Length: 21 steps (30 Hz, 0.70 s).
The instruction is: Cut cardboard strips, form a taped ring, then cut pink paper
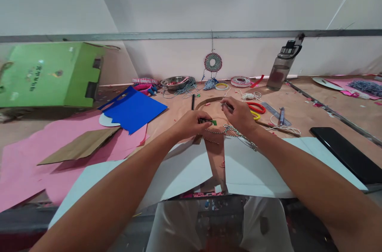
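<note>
Cardboard bent into a ring (209,103) lies at the middle of the bench (301,119), with the left hand (191,124) pinching a small green piece (213,122) against it and the right hand (238,115) gripping the ring's far edge, fingers closed. Striped twine (238,134) trails under the right wrist. Red scissors (256,107) lie just beside the right hand, blue paper (134,111) off to the left and a water bottle (279,70) stands by the back wall.
</note>
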{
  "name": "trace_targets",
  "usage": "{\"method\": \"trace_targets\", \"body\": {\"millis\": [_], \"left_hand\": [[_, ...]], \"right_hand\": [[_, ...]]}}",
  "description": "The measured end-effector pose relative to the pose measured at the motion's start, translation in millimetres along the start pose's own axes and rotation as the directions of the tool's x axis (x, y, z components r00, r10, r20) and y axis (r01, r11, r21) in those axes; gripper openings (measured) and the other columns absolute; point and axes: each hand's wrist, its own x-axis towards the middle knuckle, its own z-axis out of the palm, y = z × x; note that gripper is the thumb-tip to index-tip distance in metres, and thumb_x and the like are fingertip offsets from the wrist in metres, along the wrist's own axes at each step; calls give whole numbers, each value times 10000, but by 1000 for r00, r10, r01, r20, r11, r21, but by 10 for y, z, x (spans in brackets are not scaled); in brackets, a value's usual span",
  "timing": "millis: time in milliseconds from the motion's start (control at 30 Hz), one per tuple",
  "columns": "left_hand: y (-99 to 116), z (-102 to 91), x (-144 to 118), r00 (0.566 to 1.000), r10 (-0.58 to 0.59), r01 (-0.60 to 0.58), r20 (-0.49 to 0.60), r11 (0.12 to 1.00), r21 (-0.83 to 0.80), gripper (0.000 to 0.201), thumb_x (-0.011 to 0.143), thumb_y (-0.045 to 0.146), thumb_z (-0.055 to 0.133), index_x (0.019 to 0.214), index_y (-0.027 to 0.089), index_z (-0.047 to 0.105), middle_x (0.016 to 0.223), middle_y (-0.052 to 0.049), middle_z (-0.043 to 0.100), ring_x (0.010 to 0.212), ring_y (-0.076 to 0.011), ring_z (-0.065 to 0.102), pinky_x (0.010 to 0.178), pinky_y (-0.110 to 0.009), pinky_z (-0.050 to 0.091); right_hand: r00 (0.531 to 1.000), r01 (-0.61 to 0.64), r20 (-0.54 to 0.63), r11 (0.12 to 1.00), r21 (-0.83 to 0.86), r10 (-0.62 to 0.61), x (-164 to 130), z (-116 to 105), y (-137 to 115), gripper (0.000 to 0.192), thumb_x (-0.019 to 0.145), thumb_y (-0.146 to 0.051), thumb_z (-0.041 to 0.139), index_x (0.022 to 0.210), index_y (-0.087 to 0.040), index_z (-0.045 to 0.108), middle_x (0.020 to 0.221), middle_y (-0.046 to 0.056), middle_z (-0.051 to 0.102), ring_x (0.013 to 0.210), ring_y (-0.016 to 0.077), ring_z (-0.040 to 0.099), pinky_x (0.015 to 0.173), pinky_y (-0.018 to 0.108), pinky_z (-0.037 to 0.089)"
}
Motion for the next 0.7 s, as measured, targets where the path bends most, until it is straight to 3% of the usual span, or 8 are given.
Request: {"method": "trace_targets", "body": {"millis": [200,367,467,600,700], "left_hand": [[-100,21,22,999,-23,23,22,1000,13,198,780,303,567,782,165,709,728,-16,670,679,-146,559,611,-240,382],[-106,-9,41,999,-40,41,20,998,-45,213,791,310,552,682,164,662,637,5,609,626,-132,510,590,-239,362],[-75,-54,27,1000,9,-8,19,998,-68,216,797,329,558,745,167,692,693,-5,638,664,-144,534,608,-242,372],[18,-90,-16,999,11,-2,35,972,-234,337,827,459,561,834,169,731,837,-50,695,767,-170,586,675,-256,418],[97,-69,-29,995,-103,90,-9,909,-406,514,865,578,463,787,153,741,795,-89,698,709,-167,579,669,-276,434]], "right_hand": [[1000,-7,-24,1000,-23,6,11,-19,15,150,839,-187,528,937,-199,641,805,42,692,714,186,615,669,279,419],[992,124,-34,989,75,-122,-13,-11,-77,178,868,-167,500,970,-212,639,884,42,701,766,171,624,715,269,444],[983,177,-62,980,95,-171,-23,-5,-119,179,863,-154,511,968,-217,642,876,37,699,768,170,625,725,269,452],[979,196,-64,978,77,-191,-26,6,-121,166,864,-151,515,969,-209,630,876,38,699,773,172,633,729,273,460],[974,213,-86,975,66,-207,-41,18,-140,164,887,-177,497,996,-203,616,928,53,705,819,178,647,754,284,477]]}}
